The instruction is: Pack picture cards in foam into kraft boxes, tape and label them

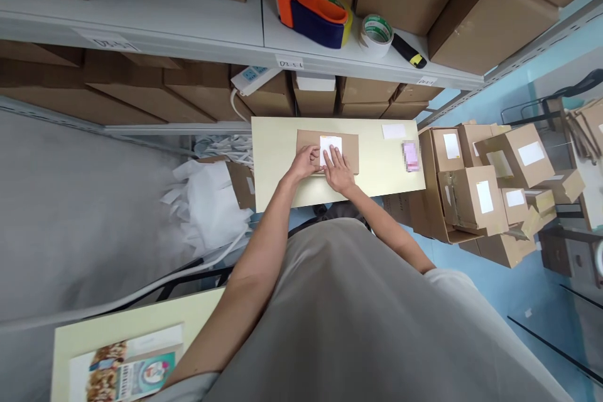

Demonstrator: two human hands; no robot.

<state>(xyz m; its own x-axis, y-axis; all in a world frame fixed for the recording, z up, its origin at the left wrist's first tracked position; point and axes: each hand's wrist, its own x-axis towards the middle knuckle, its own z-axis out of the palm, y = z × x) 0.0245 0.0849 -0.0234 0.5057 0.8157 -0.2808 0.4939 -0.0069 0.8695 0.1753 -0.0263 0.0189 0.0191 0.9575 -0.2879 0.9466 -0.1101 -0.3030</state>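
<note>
A flat brown cardboard box [304, 138] lies on the pale yellow table in front of me, with a white label [331, 142] on its top. My right hand [337, 169] rests flat over the lower part of the label, fingers spread. Just left of the label, my left hand [305, 162] touches the box top with bent fingers; its thumb and fingertips are apart near the label's left edge. Nothing shows between them. Part of the label is hidden under my right hand.
The table [276, 169] also bears a white slip [393, 131] and a pink packet [411, 157]. On the shelf above are an orange-blue tape dispenser [313, 16], a tape roll [375, 36] and a utility knife [409, 51]. Labelled cartons [473, 198] pile up at right; a white bag [210, 201] stands left.
</note>
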